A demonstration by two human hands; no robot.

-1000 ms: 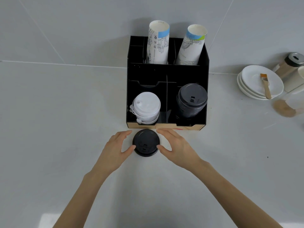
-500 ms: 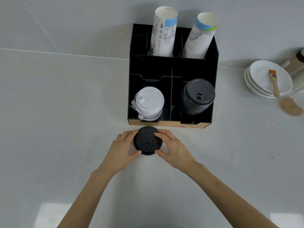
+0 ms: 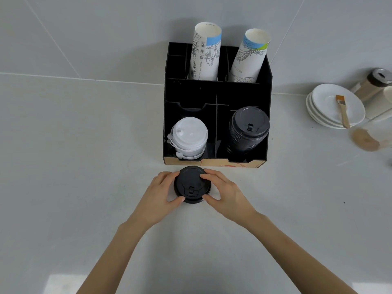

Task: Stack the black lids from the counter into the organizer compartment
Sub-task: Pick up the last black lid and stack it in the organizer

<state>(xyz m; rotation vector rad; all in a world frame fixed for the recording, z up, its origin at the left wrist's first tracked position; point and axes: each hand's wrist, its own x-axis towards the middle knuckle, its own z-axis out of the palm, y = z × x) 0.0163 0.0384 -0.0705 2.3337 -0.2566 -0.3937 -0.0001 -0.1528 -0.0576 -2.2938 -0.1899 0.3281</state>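
Note:
A black lid (image 3: 191,185) lies on the grey counter just in front of the black organizer (image 3: 191,92). My left hand (image 3: 160,195) grips its left rim with thumb and fingers. My right hand (image 3: 224,192) grips its right rim, fingertips on the lid's top. In the organizer's front right compartment stands a tall stack of black lids (image 3: 247,129). The front left compartment holds a shorter stack of white lids (image 3: 188,137).
Two sleeves of paper cups (image 3: 204,53) stand in the organizer's back compartments. At the right, stacked white saucers (image 3: 331,107) carry a small brush (image 3: 342,110). A lidded jar (image 3: 373,83) and a brown patch (image 3: 364,141) lie beyond them.
Both hands closed in from beside the lid and now grip its rim. The view shifted slightly, so the organizer sits a little more to the right.

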